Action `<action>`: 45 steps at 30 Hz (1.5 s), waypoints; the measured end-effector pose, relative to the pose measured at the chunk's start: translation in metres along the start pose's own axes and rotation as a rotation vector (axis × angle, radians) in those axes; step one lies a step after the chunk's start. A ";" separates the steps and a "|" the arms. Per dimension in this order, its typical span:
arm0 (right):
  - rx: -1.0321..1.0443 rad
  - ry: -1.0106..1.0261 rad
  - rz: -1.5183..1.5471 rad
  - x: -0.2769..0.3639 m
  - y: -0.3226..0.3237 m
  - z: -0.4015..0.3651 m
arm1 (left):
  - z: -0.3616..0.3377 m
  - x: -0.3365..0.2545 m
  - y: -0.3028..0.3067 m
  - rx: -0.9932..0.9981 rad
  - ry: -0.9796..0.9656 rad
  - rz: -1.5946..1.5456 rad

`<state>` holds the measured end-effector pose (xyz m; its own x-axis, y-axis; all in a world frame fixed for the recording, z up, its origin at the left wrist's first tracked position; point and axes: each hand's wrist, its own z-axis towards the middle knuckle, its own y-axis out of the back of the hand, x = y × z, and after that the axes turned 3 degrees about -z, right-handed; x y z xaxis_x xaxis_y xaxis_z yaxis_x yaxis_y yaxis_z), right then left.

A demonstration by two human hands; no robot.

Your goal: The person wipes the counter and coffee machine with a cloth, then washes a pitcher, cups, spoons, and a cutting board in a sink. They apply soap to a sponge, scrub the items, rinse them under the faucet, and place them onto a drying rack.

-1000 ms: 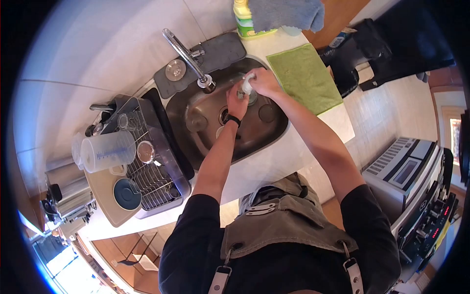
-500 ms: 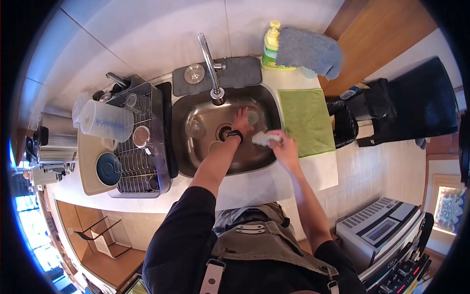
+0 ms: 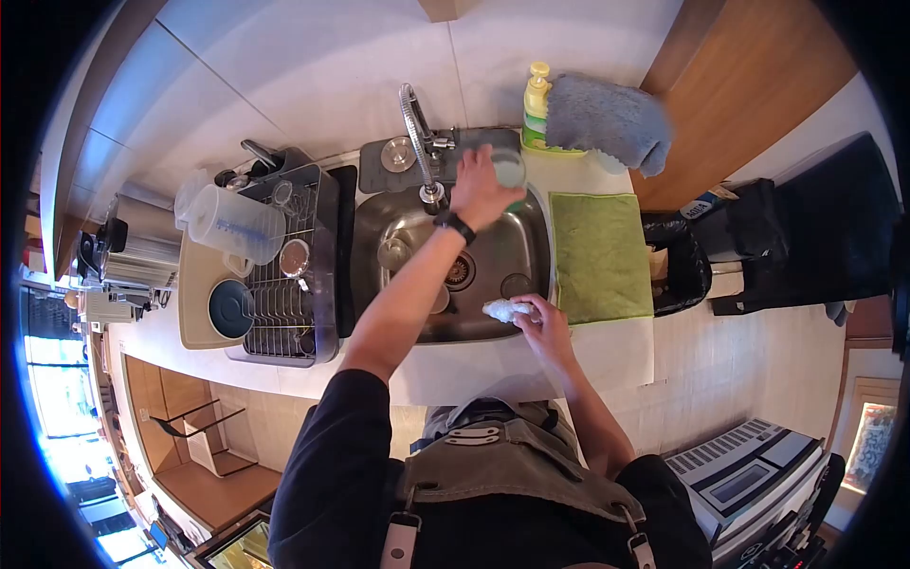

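- Head view, left hand: the left hand (image 3: 482,190) is gripping a clear glass (image 3: 510,169), its fingers wrapping the glass's side. It is holding the glass raised over the back rim of the sink (image 3: 502,248), just beside the foot of the faucet (image 3: 414,123). Half a second earlier this hand was lying low in the basin, near the drain (image 3: 462,270); it has been lifting up and back since.
- Head view, right hand: the right hand (image 3: 548,324) is closing its fingers on a foamy sponge (image 3: 504,309) and resting at the front right rim of the sink. A second ago it was pressing the sponge against the glass; the two hands are now working well apart.
- Head view, meaning: the parting of sponge and glass is suggesting that the scrubbing of this glass is over and that it is being brought towards the spout. No stream of water is discernible.
- Head view, surroundings: another glass (image 3: 393,252) is lying in the left half of the sink. A dish rack (image 3: 294,284) is standing left of the sink, and a green mat (image 3: 599,256) is lying right of it on the surface. A soap bottle (image 3: 536,104) is standing behind the sink's right corner.
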<state>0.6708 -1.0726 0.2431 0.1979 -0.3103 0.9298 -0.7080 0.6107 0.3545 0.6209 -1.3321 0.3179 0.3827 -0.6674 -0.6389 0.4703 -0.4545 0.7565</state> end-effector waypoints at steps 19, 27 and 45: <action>-0.133 -0.086 0.402 -0.012 -0.014 0.045 | -0.134 0.031 -0.026 0.250 -0.091 -0.531; 0.029 -0.196 0.432 0.008 -0.040 0.112 | -0.162 0.073 -0.032 0.136 0.124 -0.938; 0.100 -0.346 0.791 0.009 -0.090 0.107 | -0.147 0.125 -0.005 0.075 0.062 -0.632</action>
<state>0.6635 -1.2077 0.2087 -0.5832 -0.0362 0.8115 -0.6105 0.6786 -0.4084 0.7836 -1.3268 0.2134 0.0956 -0.2225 -0.9702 0.5642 -0.7909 0.2370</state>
